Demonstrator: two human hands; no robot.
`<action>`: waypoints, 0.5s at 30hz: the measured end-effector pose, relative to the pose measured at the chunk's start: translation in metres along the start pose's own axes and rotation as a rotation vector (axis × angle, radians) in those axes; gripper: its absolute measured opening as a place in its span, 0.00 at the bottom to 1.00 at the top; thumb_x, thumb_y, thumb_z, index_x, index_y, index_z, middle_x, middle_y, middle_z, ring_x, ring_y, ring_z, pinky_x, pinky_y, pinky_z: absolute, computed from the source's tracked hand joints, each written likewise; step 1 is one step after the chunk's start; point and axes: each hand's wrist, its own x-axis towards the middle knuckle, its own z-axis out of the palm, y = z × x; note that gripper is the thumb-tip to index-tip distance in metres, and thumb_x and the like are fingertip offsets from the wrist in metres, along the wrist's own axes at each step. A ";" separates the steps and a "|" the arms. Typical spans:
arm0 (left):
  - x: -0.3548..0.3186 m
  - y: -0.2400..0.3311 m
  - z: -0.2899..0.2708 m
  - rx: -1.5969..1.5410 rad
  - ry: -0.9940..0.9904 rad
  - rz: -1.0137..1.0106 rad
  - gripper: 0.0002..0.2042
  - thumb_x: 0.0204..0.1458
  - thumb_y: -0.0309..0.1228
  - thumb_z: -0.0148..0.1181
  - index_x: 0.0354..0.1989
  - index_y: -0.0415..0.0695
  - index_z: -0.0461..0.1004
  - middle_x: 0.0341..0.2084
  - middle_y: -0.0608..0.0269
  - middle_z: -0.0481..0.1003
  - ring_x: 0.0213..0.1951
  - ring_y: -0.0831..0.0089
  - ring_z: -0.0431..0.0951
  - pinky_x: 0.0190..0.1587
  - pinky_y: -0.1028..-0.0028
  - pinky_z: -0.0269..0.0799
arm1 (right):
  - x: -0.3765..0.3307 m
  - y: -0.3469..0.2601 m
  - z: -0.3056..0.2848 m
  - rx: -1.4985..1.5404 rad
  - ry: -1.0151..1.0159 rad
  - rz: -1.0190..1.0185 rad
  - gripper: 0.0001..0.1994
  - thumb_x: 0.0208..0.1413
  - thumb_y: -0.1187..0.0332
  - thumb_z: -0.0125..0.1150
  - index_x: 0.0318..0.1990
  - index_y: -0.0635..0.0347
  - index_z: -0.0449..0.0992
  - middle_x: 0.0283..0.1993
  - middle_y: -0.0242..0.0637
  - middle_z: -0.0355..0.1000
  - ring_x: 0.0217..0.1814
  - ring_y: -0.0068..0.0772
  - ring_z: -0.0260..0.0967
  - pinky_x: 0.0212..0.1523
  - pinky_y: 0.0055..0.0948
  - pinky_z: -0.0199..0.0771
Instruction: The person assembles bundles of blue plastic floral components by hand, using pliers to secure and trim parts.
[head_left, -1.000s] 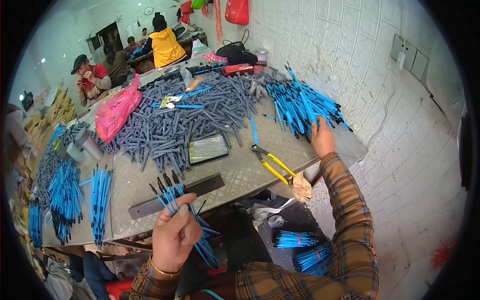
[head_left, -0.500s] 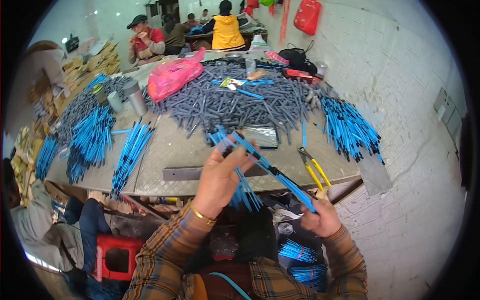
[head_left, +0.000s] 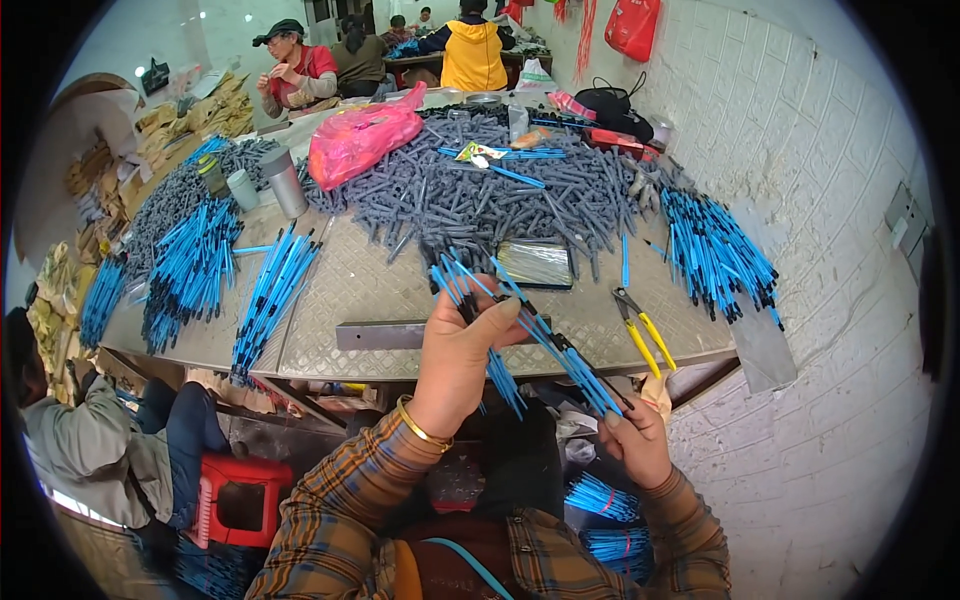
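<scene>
Both hands work over the table's near edge on thin blue rods with black fittings. My left hand is closed round a bunch of blue rods, whose lower ends hang below the palm and whose upper ends poke out above the fingers. A second group of blue rods slants down from my left fingers to my right hand. The right thumb and fingers pinch its lower ends, where the rods are slightly fanned. Fingers hide part of both groups.
Dark grey tubular pieces heap across the table, a pink plastic bag beside them. Yellow-handled pliers and a metal bar lie nearby. More blue rods stack rightward; banded bundles sit below. A person sits left.
The view has shifted slightly, so the table things appear farther right. My hands are a little closer together. The rods between them were bunched tighter and now spread at the right hand.
</scene>
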 end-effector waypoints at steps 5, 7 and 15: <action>-0.001 0.001 -0.003 0.039 0.001 -0.006 0.09 0.50 0.22 0.56 0.38 0.45 0.67 0.30 0.67 0.70 0.32 0.75 0.75 0.33 0.76 0.74 | 0.004 0.010 0.004 -0.003 -0.001 -0.026 0.06 0.57 0.70 0.50 0.38 0.62 0.66 0.22 0.25 0.62 0.20 0.11 0.54 0.20 0.14 0.55; -0.001 0.001 -0.008 -0.035 -0.052 -0.016 0.09 0.51 0.24 0.55 0.40 0.45 0.66 0.33 0.63 0.72 0.33 0.72 0.76 0.33 0.75 0.74 | 0.004 0.011 0.006 -0.008 0.015 -0.047 0.06 0.57 0.70 0.50 0.37 0.62 0.66 0.22 0.25 0.62 0.20 0.11 0.55 0.20 0.14 0.55; -0.011 0.018 0.005 -0.299 -0.110 -0.217 0.15 0.54 0.34 0.53 0.48 0.44 0.64 0.33 0.57 0.72 0.37 0.64 0.74 0.38 0.69 0.71 | 0.011 -0.005 0.006 -0.104 -0.229 0.077 0.08 0.56 0.71 0.50 0.42 0.60 0.62 0.20 0.25 0.58 0.17 0.14 0.53 0.17 0.16 0.52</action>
